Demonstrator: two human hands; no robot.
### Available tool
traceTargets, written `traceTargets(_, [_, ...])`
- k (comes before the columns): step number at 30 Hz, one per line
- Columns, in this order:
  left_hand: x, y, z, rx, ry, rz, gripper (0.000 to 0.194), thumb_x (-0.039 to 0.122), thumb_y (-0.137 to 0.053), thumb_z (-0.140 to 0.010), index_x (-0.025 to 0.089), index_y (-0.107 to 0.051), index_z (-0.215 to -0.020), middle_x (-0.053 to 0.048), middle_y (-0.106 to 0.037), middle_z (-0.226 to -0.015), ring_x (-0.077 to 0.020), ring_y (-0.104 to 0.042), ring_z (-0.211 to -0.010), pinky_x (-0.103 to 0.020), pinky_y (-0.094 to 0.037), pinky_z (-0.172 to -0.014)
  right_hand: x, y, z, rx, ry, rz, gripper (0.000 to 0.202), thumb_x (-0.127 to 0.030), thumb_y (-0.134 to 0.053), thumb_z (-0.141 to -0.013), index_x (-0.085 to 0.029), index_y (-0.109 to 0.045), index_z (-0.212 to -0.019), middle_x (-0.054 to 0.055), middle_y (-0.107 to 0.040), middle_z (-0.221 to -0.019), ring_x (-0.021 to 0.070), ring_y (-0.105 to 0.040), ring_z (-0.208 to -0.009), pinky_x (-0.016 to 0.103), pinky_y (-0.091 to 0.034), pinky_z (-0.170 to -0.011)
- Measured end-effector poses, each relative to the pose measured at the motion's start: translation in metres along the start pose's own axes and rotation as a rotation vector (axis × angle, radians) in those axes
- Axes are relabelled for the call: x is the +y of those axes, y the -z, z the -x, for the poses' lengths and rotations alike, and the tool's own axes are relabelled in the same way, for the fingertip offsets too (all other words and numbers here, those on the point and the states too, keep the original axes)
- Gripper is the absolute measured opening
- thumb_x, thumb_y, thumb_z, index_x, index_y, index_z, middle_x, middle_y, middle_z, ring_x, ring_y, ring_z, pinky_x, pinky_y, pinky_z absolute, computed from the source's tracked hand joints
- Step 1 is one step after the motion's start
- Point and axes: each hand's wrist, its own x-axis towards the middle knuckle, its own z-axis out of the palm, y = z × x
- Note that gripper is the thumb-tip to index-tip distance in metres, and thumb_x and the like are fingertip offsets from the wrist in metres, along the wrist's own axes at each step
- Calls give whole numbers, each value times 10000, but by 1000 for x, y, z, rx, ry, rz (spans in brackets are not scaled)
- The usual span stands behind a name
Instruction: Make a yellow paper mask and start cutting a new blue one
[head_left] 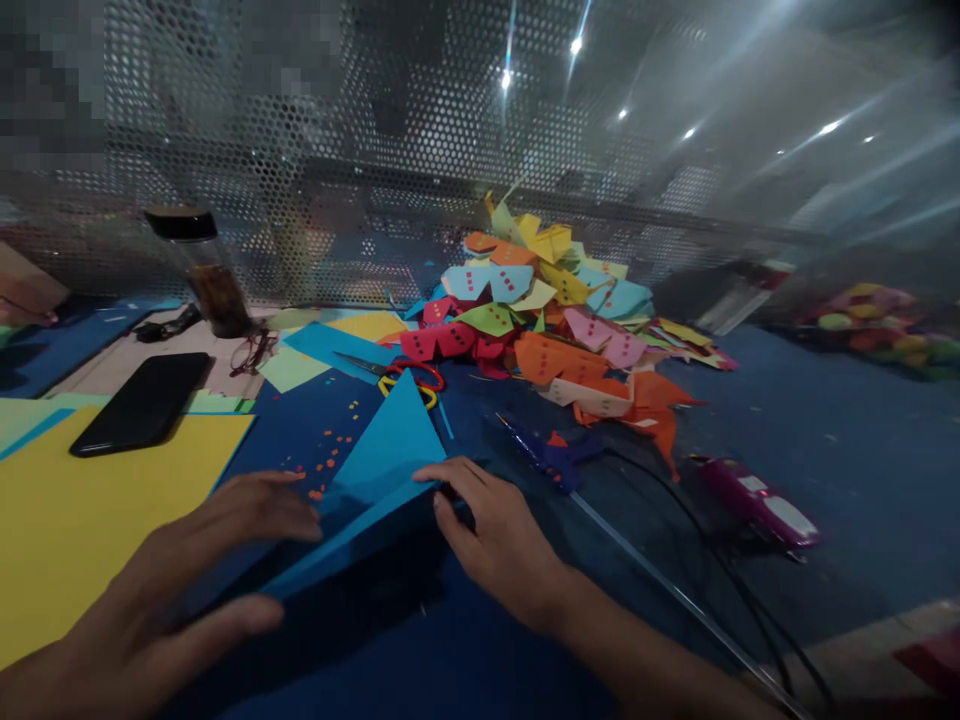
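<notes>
A blue sheet of paper (395, 440) stands partly folded in front of me, its pointed end away from me and a raised flap along its near edge. My right hand (491, 530) pinches the right end of that flap between thumb and fingers. At the flap's left end my left hand (202, 560) is spread, thumb apart from the fingers; whether its fingertips touch the paper I cannot tell. Just beyond the paper's tip lie scissors (409, 385) with red and yellow handles. To the right of my right hand rests a blue glue gun (551, 450) with a clear glue stick in it.
Cut paper butterfly shapes (562, 300) form a heap at the back. Yellow sheets (45, 540) and a black phone (142, 400) lie left, near a lidded jar (210, 280). A purple stapler-like tool (757, 505) sits right, past the glue gun's cord. A perforated metal panel (337, 160) stands behind.
</notes>
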Motion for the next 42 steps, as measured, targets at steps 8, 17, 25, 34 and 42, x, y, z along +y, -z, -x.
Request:
traceTargets(8, [-27,-12,-42,-25,493,94,591,660,-609,-793,294,-598,-1258,-83,-670,-1288,-331,-653,-1148,-446,-576,-914,-7,8,-3,90,94,-125,260,-92,-472,-934,-199,-666,-1071,34,-698,-985,149,-642,-932,282,-491,-847])
traceTargets(17, [-35,-14,-66,5,309,1,479,554,-532,-901,279,-552,-1292,-87,-574,-1395,-329,-546,-1275,-524,-457,-1056,-9,18,-6,122,-77,-316,218,-239,-512,-944,-209,-728,-933,22,-677,-845,142,-616,-752,267,-483,-705])
traceTargets(25, [-39,-28,-100,-186,118,-33,423,488,-424,-979,255,-579,-1296,-67,-611,-1364,-301,-527,-1280,-509,-410,-1087,0,22,-11,167,-259,-429,257,-371,-592,-922,-198,-729,-789,11,-683,-733,136,-584,-661,248,-436,-621])
traceTargets(34, [-47,-26,-108,-192,203,76,361,494,-557,-908,229,-655,-1132,-72,-716,-1114,-275,-651,-1058,-427,-513,-918,9,26,-13,208,-265,-432,276,-384,-596,-915,-187,-707,-758,11,-672,-732,123,-560,-651,236,-413,-610])
traceTargets(42, [-56,-6,-112,-225,218,113,281,476,-617,-846,241,-704,-974,-37,-757,-975,-240,-698,-903,-398,-548,-851,14,20,-17,166,-387,-399,216,-399,-622,-880,-184,-640,-867,6,-622,-794,137,-565,-734,243,-442,-665])
